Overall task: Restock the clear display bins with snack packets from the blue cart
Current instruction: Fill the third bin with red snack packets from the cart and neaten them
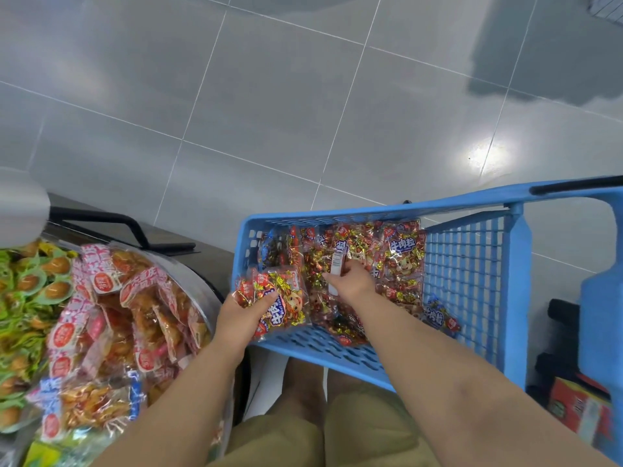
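The blue cart [472, 257] stands at centre right with several clear snack packets of red and gold wrapped pieces in its basket. My left hand [241, 315] grips one such packet [281, 298] at the basket's near left corner. My right hand [352, 281] reaches into the pile and pinches another packet [337, 261] by its white label edge. More packets [401, 261] lie flat behind and to the right. The clear display bins [188, 271] at lower left hold pink-labelled snack packs [135, 318] and green-packed snacks [23, 298].
Grey tiled floor fills the upper frame. A black metal bracket [135, 227] sits behind the bins. A red carton [580, 409] and dark items lie on the floor at right, under the cart's handle side. My legs in olive shorts [303, 439] are below the basket.
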The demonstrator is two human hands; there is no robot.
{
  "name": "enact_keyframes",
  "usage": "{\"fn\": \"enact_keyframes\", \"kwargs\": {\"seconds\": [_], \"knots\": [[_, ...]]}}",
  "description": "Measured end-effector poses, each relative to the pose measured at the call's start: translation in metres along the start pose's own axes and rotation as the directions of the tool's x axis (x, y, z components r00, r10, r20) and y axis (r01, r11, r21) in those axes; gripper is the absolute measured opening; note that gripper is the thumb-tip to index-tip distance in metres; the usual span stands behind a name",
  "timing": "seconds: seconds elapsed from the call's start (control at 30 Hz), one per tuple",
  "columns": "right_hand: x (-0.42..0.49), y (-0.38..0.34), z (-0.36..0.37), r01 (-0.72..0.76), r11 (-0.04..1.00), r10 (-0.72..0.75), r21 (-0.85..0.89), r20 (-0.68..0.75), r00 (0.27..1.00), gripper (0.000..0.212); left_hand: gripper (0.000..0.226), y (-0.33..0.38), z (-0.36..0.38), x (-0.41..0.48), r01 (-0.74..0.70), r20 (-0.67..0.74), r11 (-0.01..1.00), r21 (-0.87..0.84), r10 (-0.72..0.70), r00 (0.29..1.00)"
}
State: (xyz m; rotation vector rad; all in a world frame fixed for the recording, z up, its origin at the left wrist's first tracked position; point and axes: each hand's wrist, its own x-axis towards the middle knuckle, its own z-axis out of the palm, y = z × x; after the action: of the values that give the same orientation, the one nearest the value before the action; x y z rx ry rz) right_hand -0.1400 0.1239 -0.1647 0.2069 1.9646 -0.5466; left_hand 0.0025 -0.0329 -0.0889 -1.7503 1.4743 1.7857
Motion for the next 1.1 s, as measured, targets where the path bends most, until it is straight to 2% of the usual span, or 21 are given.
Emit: {"fn": "enact_keyframes", "kwargs": {"seconds": [0.07,0.1,0.2,0.23,0.33,0.47,0.57,0.67,0.77,0.87,0.93,1.03,1.1], "knots": [[0.001,-0.004,0.002,0.038,0.992,-0.039,-0.118,-0.01,0.999,0.034,0.032,-0.003,0.0,-0.001,0.003,-0.004,1.0,0.001,-0.003,1.0],[0.0,-0.005,0.003,0.057,0.995,-0.058,-0.079,-0.005,0.998,0.029,0.034,-0.004,0.001,-0.001,0.006,-0.004,1.0,-0.003,-0.006,1.0],[-0.012,-0.004,0.0,0.042,0.953,-0.047,0.301,0.008,0.999,0.025,0.035,-0.006,0.002,-0.005,0.019,-0.003,1.0,-0.025,-0.019,1.0],[-0.018,-0.002,-0.005,0.036,0.924,-0.038,0.38,-0.003,0.999,0.025,0.032,-0.006,0.002,-0.007,0.019,-0.001,0.999,-0.036,-0.019,1.0],[-0.037,0.004,-0.027,0.04,0.874,-0.028,0.485,-0.033,0.999,0.017,0.029,-0.001,0.002,-0.019,0.008,0.014,0.996,-0.092,-0.007,1.0],[-0.071,0.01,-0.059,0.02,0.735,-0.005,0.678,-0.025,1.0,0.037,0.026,0.012,0.001,-0.04,-0.038,0.009,0.986,-0.16,0.04,0.999],[-0.099,0.008,-0.077,0.03,0.657,-0.11,0.753,0.056,0.992,0.033,0.026,0.018,-0.005,-0.061,-0.101,-0.029,0.975,-0.198,0.097,0.995],[-0.122,0.001,-0.084,0.002,0.551,-0.25,0.835,0.163,0.955,0.026,0.029,0.018,-0.012,-0.089,-0.173,-0.071,0.949,-0.262,0.16,0.985],[-0.156,-0.017,-0.085,0.045,0.611,-0.342,0.79,0.212,0.915,0.008,0.033,0.011,-0.024,-0.126,-0.217,-0.136,0.907,-0.362,0.179,0.974],[-0.191,-0.035,-0.071,0.131,0.685,-0.409,0.717,0.23,0.883,0.012,0.038,-0.009,-0.043,-0.166,-0.246,-0.219,0.878,-0.411,0.167,0.961],[-0.214,-0.046,-0.056,0.226,0.717,-0.471,0.659,0.221,0.854,0.016,0.036,-0.025,-0.059,-0.192,-0.297,-0.322,0.858,-0.419,0.165,0.932],[-0.246,-0.063,-0.024,0.479,0.722,-0.637,0.499,0.21,0.742,0.022,0.036,-0.048,-0.084,-0.222,-0.346,-0.46,0.818,-0.461,0.113,0.881],[-0.271,-0.071,0.006,0.609,0.684,-0.721,0.402,0.248,0.646,0.02,0.043,-0.063,-0.102,-0.237,-0.327,-0.48,0.765,-0.555,0.027,0.877]]}}
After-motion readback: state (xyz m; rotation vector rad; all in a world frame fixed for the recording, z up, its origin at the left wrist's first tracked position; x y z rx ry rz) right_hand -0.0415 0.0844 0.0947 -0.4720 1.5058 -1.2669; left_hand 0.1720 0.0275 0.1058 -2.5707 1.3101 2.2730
